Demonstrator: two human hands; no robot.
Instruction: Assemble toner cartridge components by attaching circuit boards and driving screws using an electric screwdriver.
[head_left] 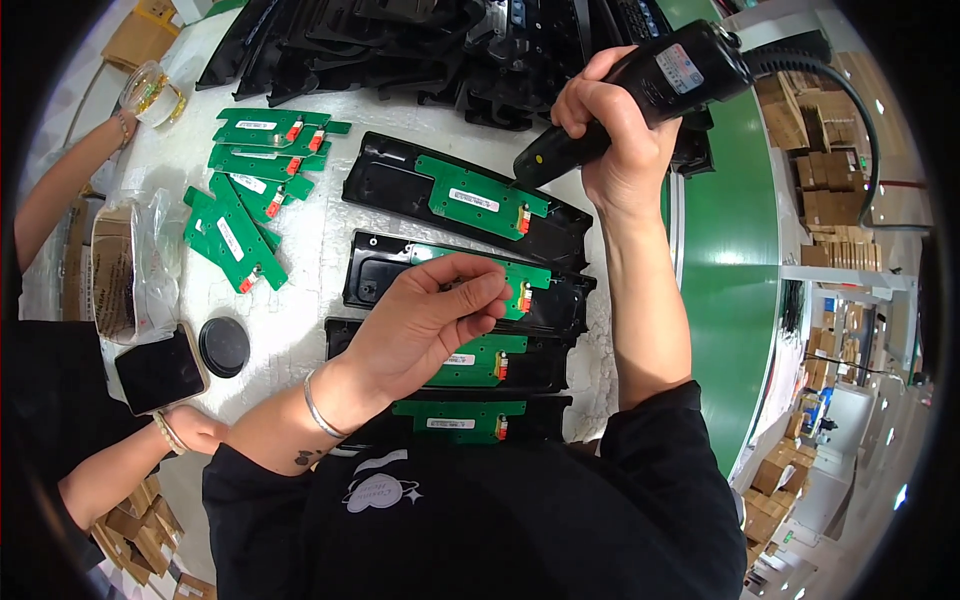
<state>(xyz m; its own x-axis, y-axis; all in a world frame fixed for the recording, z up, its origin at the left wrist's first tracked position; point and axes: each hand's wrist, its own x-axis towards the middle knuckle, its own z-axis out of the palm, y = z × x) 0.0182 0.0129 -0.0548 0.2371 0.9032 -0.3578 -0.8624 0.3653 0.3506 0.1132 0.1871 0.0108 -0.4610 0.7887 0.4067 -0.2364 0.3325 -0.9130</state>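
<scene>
At the far left, another person's arms are reaching in along the white counter (300,330); one of their hands (195,428) is holding a dark phone (160,372) near its edge. A clear plastic bag (125,265) is lying beside that, and a round black cap (224,346) is sitting just right of the phone. Above it, a loose pile of green circuit boards (250,180) is fanning out across the counter.

Moving toward the middle, four black plastic housings are lying in a column, each carrying a green board. The left hand (430,315), with a silver bracelet (322,408) at the wrist, is resting over the second housing (450,285); its fingers (478,290) are pressed together with the thumb, pinching something too small to identify, directly above that housing's green board (520,285). The lower two housings are lying partly under this hand and forearm.

Further right, the right hand (615,130) is wrapping its fingers tightly around a black electric screwdriver (640,95), which is tilting down and left. Its tip is meeting the right end of the board on the top housing (460,195). A stack of black housings (430,45) is lying at the counter's far edge, and a green conveyor belt (735,260) is running along the right.
</scene>
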